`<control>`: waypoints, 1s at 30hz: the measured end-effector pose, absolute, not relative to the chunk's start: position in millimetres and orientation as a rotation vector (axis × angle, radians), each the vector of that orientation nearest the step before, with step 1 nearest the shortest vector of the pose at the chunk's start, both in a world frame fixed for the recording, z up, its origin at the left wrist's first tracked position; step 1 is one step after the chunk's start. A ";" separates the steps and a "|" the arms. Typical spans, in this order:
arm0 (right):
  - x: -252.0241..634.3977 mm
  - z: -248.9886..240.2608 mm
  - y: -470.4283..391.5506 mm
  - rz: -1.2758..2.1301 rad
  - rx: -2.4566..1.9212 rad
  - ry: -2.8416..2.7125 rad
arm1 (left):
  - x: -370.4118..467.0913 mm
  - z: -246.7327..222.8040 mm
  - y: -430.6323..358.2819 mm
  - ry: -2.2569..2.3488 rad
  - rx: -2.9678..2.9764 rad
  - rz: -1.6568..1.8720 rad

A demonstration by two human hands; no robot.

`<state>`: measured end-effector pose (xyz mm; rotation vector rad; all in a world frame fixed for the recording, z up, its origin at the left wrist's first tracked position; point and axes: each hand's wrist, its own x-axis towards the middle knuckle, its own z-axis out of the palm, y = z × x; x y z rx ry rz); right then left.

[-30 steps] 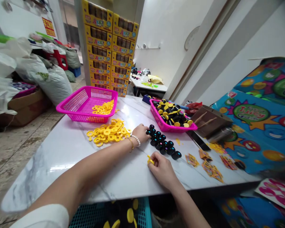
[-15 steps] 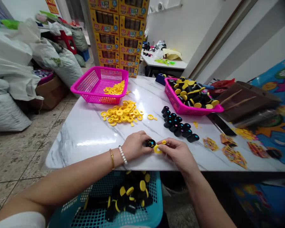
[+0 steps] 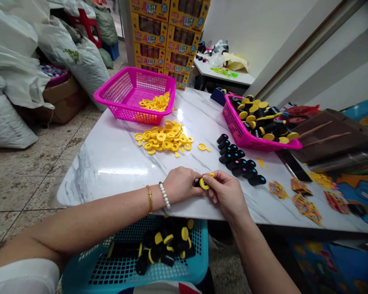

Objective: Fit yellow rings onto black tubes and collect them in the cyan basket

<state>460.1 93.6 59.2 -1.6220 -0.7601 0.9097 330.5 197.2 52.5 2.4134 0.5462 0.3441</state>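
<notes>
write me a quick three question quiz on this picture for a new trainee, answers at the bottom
1. Multiple choice. The left hand grips a black tube. What do the fingers of the right hand hold against its end?
a) a phone
b) a yellow ring
c) scissors

2. True or false. The teal basket sits lower than the tabletop.

3. Short answer. What colour is the basket just beyond the heap of loose yellow rings?

Key
1: b
2: true
3: pink; the pink basket has more yellow pieces inside
</notes>
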 end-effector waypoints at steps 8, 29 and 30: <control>460.5 58.5 97.1 0.890 -1.641 -0.784 | 330.6 50.6 198.5 0.552 2.394 0.361; 450.8 57.1 86.7 0.742 -1.651 -0.883 | 322.8 59.2 192.1 0.436 2.207 0.434; 452.4 56.6 84.9 0.738 -1.648 -0.879 | 322.7 57.9 190.9 0.441 2.250 0.458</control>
